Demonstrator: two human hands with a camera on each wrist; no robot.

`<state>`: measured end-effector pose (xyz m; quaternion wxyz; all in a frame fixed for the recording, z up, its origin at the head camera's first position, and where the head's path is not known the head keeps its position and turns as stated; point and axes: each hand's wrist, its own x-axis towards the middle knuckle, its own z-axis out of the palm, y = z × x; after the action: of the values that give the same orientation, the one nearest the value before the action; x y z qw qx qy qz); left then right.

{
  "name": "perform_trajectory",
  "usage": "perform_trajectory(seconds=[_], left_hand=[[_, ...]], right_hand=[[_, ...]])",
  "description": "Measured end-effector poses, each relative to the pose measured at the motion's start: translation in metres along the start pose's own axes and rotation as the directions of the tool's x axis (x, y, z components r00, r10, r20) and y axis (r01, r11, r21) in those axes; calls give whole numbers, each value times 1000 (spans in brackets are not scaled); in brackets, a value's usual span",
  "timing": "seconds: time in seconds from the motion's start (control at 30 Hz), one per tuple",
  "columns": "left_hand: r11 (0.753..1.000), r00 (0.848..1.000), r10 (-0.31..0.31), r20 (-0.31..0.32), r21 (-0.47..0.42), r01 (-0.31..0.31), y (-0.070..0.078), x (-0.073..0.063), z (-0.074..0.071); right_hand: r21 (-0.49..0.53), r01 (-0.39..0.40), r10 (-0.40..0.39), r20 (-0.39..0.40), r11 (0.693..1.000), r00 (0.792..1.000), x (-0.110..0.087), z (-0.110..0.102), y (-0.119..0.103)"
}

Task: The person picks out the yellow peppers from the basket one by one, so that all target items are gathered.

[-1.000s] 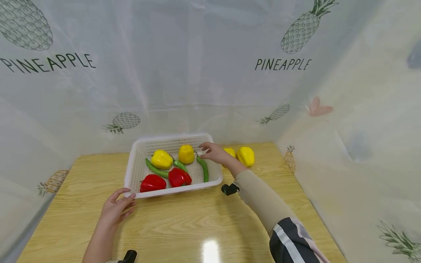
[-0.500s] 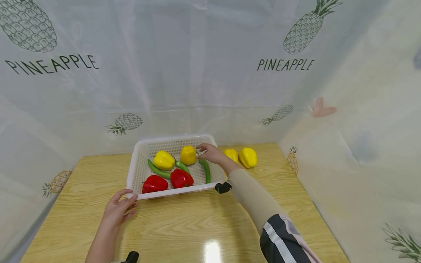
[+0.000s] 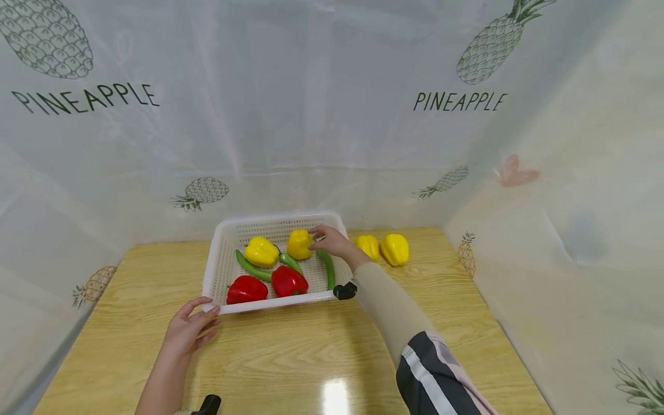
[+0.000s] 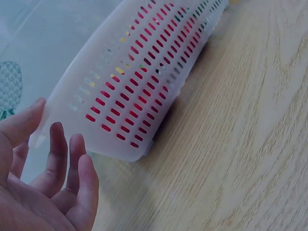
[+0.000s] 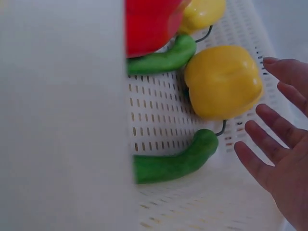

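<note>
A white perforated basket (image 3: 339,220) holds two yellow bell peppers, two red bell peppers and several long green chili peppers. My left hand (image 3: 188,331) pinches its near left corner rim, thumb and a finger on either side, while the other fingers hang loosely curled outside the wall. Over the basket's right side, my right hand (image 3: 334,242) is spread beside the right-hand yellow bell pepper (image 5: 224,83). In the right wrist view a gap shows between its fingers and that pepper. Below the hand lies a green chili pepper (image 3: 327,268). The red bell pepper (image 3: 289,281) sits near the front wall.
Two more yellow bell peppers (image 3: 395,249) lie on the wooden table (image 3: 280,357) just right of the basket. A pale curtain (image 3: 290,127) with printed pineapples hangs behind the table and along its sides.
My right hand has shifted left, closer to the yellow bell pepper in the basket. My left hand stays on the corner rim. The whole scene drifts slightly right in the head view.
</note>
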<state>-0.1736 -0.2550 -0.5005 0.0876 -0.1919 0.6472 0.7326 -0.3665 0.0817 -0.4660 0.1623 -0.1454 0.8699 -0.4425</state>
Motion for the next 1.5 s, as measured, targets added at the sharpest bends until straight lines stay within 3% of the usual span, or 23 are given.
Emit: perform_trajectory(seconds=[0.37, 0.87, 1.5], left_hand=[[1000, 1000, -10, -16, 5, 10, 3, -1, 3], [1000, 1000, -7, -22, -4, 7, 1, 2, 1], [1000, 1000, -7, -29, 25, 7, -2, -2, 9]], right_hand=[[35, -6, 6, 17, 999, 1000, 7, 3, 3], [-47, -40, 42, 38, 998, 998, 21, 11, 10], [-23, -111, 109, -71, 994, 991, 16, 10, 13]])
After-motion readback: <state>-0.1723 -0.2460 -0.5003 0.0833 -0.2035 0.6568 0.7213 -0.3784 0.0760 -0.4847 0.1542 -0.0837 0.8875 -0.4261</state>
